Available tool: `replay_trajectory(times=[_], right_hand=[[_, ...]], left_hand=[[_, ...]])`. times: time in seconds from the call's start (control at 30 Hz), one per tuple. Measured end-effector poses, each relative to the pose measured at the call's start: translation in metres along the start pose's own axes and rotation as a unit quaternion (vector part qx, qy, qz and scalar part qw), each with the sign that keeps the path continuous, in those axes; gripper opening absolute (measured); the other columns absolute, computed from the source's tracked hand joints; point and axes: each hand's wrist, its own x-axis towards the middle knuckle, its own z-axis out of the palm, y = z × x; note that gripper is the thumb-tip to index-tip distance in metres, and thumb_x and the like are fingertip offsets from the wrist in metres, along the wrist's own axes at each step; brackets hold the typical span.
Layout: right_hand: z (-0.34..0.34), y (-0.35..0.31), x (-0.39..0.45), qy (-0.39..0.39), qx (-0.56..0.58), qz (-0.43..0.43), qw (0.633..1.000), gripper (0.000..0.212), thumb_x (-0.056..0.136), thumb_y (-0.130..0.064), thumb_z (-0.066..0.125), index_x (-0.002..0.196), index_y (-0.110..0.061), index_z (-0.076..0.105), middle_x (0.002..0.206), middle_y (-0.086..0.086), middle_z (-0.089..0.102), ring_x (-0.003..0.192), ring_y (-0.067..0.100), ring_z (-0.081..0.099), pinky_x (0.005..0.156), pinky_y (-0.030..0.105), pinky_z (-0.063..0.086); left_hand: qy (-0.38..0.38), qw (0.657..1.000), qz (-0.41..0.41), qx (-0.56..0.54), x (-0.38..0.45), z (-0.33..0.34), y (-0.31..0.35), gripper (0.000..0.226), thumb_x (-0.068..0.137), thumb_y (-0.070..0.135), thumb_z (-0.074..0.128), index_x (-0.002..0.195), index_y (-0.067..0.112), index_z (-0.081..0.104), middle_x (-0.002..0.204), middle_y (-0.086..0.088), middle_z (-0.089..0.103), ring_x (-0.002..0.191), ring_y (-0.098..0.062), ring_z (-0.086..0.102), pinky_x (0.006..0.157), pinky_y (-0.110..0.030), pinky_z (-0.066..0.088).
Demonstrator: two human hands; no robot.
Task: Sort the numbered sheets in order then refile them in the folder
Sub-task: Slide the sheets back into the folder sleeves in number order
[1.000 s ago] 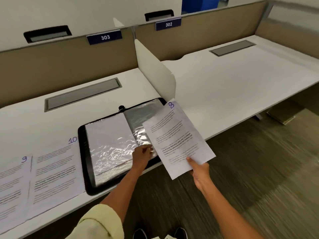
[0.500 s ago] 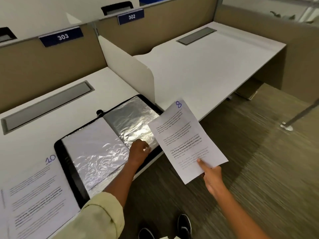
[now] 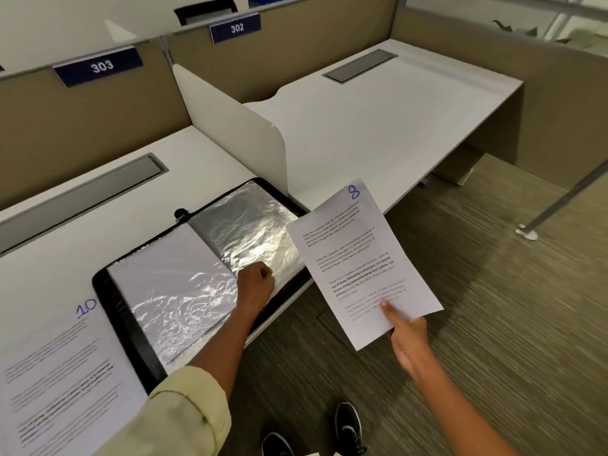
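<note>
While the left hand (image 3: 255, 284) pinches a clear sleeve of the open black folder (image 3: 131, 327), the right hand (image 3: 406, 337) grips white printed sheet 8 (image 3: 358, 264).

White desk (image 3: 98, 245) at bay 303: open black folder (image 3: 131, 327) lies flat on it near the front edge, clear plastic sleeves (image 3: 184, 291) facing up. Just left of the folder, printed sheet marked 10 (image 3: 62, 366) lies flat on the desktop. Grey cable-tray lid (image 3: 75, 195) is set flush in the surface toward the back. White divider panel (image 3: 237, 126) stands on the right edge, splitting it from the neighbouring desk (image 3: 394, 120), which has its own grey lid (image 3: 360, 65).
</note>
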Motion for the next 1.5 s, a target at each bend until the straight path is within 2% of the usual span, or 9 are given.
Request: replay_trajectory(times=[0.13,0.3,0.43,0.57,0.73,1.0,1.13,1.23,1.5], right_hand=[[-0.005,0.004,-0.003,-0.010,-0.018,-0.006,1.000,0.044,0.085,0.005,0.070,0.121,-0.018,0.062,0.117,0.005,0.072,0.111,0.017,0.067,0.095,0.037,0.053],[-0.021,0.020,-0.008,0.001,-0.048,-0.007,0.999,0.044,0.079,0.000,0.075,0.120,-0.012,0.063,0.116,0.007,0.073,0.111,0.021,0.067,0.085,0.030,0.060],[-0.028,0.028,-0.019,-0.001,-0.073,-0.005,0.997,0.073,0.057,-0.024,0.095,0.121,-0.011,0.063,0.116,0.008,0.073,0.110,0.023,0.068,0.095,0.044,0.056],[-0.032,0.041,-0.023,0.028,-0.100,-0.004,0.995,0.041,0.079,-0.002,0.077,0.117,-0.010,0.064,0.114,0.009,0.073,0.109,0.026,0.068,0.098,0.055,0.052],[-0.033,0.050,-0.029,0.057,-0.115,-0.005,0.992,0.035,0.082,0.002,0.073,0.112,-0.013,0.065,0.112,0.008,0.073,0.108,0.025,0.068,0.097,0.055,0.053],[-0.022,0.065,-0.036,0.040,-0.124,0.009,0.991,0.039,0.083,-0.002,0.074,0.118,-0.013,0.063,0.114,0.006,0.073,0.110,0.025,0.067,0.094,0.054,0.055],[-0.012,0.065,-0.042,-0.010,-0.141,0.034,0.989,0.035,0.087,-0.002,0.071,0.117,-0.018,0.062,0.114,0.003,0.072,0.109,0.022,0.067,0.080,0.041,0.060],[-0.012,0.060,-0.042,-0.043,-0.149,0.048,0.987,0.037,0.087,-0.005,0.071,0.119,-0.021,0.061,0.115,0.001,0.073,0.112,0.022,0.066,0.085,0.047,0.059],[-0.027,0.017,-0.020,-0.039,-0.111,0.049,0.992,0.048,0.086,-0.043,0.062,0.120,-0.008,0.063,0.109,0.013,0.073,0.109,0.029,0.067,0.094,0.053,0.053]], left_hand=[[0.036,0.999,-0.016,0.000,0.002,0.002,0.000,0.020,0.080,0.007,0.069,0.064,0.010,0.058,0.064,-0.003,0.061,0.064,-0.019,0.057,0.064,-0.034,0.046],[0.069,0.997,0.013,0.002,-0.003,0.006,-0.004,0.017,0.087,0.013,0.065,0.071,0.009,0.062,0.075,-0.003,0.063,0.070,-0.020,0.056,0.066,-0.033,0.040],[0.088,0.996,0.020,0.006,-0.009,0.011,-0.004,0.016,0.094,0.016,0.058,0.089,0.005,0.068,0.092,-0.005,0.065,0.081,-0.018,0.055,0.072,-0.028,0.034],[0.125,0.991,0.049,-0.002,-0.016,0.014,-0.002,0.014,0.094,0.012,0.057,0.083,0.005,0.063,0.085,-0.006,0.062,0.076,-0.020,0.055,0.069,-0.029,0.034],[0.149,0.986,0.071,-0.002,-0.018,0.015,0.002,0.019,0.095,0.019,0.056,0.079,0.010,0.052,0.080,-0.002,0.053,0.070,-0.017,0.048,0.066,-0.028,0.032],[0.072,0.992,0.100,-0.003,-0.011,0.026,0.006,0.016,0.093,0.019,0.059,0.081,0.013,0.052,0.083,-0.002,0.054,0.073,-0.014,0.048,0.066,-0.026,0.034],[0.032,0.995,0.091,0.008,-0.004,0.030,0.002,0.012,0.092,0.016,0.061,0.082,0.011,0.057,0.084,-0.005,0.059,0.074,-0.016,0.052,0.067,-0.029,0.039],[0.004,0.996,0.091,0.020,0.001,0.030,-0.003,0.008,0.090,0.014,0.061,0.084,0.009,0.061,0.086,-0.007,0.061,0.077,-0.021,0.056,0.069,-0.034,0.046],[-0.017,0.995,0.079,0.060,0.003,0.032,-0.004,0.006,0.088,0.009,0.058,0.089,0.006,0.063,0.090,-0.010,0.060,0.083,-0.025,0.055,0.070,-0.032,0.040]])
